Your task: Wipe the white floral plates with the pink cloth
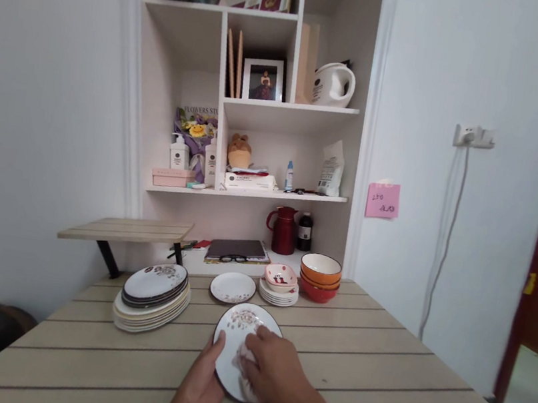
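A white plate with a brown floral print and a dark rim is tilted up over the near part of the table. Its left edge is gripped by my left hand, the thumb lying over the rim. My right hand is closed on a crumpled white cloth or tissue, pressed against the plate's face. The fingers cover part of this wad, so its exact kind is unclear. Just behind lies another plate with a similar print, flat on the table.
On the wooden table, a stack of plates stands left. Small dishes and stacked bowls stand at the back right. Behind are a red jug, a laptop and a shelf unit. A small raised wooden shelf overhangs the left.
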Demonstrator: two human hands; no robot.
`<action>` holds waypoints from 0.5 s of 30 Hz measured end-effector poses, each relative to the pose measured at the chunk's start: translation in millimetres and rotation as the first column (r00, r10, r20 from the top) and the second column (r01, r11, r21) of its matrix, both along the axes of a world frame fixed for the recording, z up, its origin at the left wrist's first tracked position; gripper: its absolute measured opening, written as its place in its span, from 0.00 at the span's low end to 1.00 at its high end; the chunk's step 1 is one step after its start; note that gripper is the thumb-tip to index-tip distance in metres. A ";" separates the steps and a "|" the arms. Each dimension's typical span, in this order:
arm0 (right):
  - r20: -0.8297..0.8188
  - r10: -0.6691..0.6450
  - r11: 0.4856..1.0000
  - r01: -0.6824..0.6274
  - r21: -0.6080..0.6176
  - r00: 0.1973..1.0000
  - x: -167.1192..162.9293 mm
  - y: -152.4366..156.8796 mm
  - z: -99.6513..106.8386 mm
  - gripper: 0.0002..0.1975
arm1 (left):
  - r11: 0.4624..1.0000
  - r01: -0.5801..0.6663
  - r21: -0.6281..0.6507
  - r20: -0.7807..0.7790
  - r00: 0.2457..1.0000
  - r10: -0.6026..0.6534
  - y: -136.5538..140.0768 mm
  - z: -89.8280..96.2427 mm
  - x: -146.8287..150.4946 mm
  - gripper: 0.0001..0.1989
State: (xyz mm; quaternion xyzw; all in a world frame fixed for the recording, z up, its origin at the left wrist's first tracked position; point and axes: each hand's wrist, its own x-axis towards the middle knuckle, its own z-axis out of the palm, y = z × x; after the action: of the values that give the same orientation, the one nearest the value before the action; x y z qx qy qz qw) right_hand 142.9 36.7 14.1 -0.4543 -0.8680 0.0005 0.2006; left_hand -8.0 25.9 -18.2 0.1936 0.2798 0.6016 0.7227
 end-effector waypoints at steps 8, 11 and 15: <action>-0.114 0.152 0.988 -0.152 0.009 0.982 -23.8 -6.8 -4.5 0.14 | 0.999 0.046 0.030 0.016 0.999 -0.046 7.0 -7.1 -3.2 0.25; -0.135 0.065 0.998 -0.064 0.012 0.989 -22.1 2.7 -4.1 0.15 | 0.998 0.036 0.046 0.014 0.999 -0.036 6.2 -4.7 -0.7 0.25; -0.135 -0.012 1.000 0.011 -0.015 0.991 -5.9 10.3 -1.2 0.17 | 1.000 0.006 0.018 -0.026 1.000 -0.006 1.0 0.5 2.4 0.28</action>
State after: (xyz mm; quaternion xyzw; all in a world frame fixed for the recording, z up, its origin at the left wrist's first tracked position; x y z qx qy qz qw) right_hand 137.0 47.0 12.9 -0.4596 -0.8498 0.0362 0.2556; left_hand -5.6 26.9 -17.7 0.2087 0.2832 0.5993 0.7191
